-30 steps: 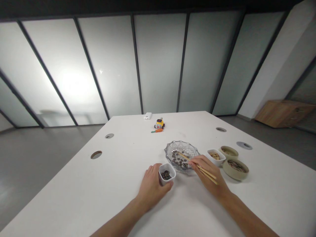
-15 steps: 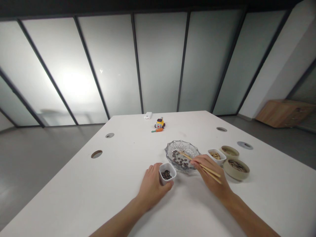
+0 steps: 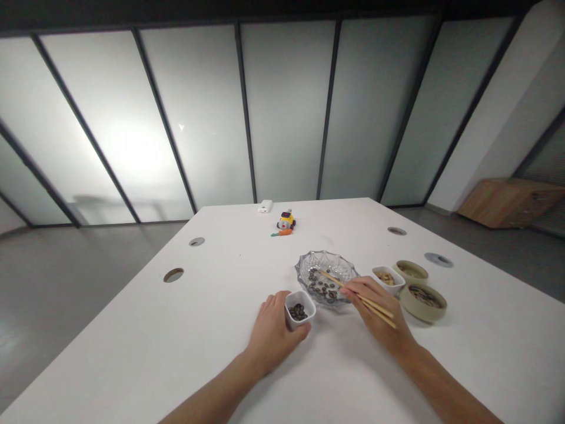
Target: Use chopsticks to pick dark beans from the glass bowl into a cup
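My left hand is wrapped round a small white square bowl. Several dark seeds lie inside that bowl. A pair of wooden chopsticks is gripped in my right hand, with the tips reaching into a clear glass bowl with a scalloped rim. Scattered dark seeds cover the floor of the glass bowl. Whether the tips pinch a seed is too small to tell. The white bowl stands just in front of the glass bowl, on its left side.
Right of the glass bowl stand a white bowl of pale pieces and two beige round bowls, the nearer holding striped seeds. Farther back on the white table are a yellow toy vehicle, a toy carrot and a white box-like device.
Both hands, the chopsticks and the bowls stay practically where they were. Only a very slight shift of the view shows.
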`<move>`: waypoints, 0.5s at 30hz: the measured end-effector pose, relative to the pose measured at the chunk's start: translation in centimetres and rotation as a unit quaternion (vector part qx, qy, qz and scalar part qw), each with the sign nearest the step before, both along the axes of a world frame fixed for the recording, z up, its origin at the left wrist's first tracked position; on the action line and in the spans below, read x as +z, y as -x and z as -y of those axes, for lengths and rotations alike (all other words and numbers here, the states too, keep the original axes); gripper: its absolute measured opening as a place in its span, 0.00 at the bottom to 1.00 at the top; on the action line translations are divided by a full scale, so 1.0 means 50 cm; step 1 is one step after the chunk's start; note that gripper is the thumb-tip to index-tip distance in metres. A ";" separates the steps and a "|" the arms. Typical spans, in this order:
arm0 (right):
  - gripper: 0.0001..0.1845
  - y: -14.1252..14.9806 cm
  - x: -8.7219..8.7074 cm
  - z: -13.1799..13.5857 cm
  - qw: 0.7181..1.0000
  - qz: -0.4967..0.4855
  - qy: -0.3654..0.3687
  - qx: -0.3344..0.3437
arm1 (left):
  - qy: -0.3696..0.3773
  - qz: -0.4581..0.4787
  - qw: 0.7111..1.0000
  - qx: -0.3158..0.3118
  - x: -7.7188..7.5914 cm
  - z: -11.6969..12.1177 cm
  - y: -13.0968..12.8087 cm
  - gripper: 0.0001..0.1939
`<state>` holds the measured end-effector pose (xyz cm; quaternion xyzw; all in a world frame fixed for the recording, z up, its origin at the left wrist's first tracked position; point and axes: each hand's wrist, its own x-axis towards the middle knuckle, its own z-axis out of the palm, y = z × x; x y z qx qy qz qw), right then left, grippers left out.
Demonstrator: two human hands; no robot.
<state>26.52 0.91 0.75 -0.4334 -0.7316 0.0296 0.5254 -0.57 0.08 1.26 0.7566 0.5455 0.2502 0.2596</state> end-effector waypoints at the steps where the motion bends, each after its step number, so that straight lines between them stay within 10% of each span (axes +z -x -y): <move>1: 0.12 0.000 0.001 0.000 1.000 0.000 -0.003 -0.003 | -0.001 0.001 1.000 -0.001 -0.001 0.000 0.000 0.19; 15: 0.09 -0.001 0.008 0.002 0.999 0.045 -0.001 0.031 | -0.001 0.004 1.000 -0.002 -0.003 0.000 0.001 0.19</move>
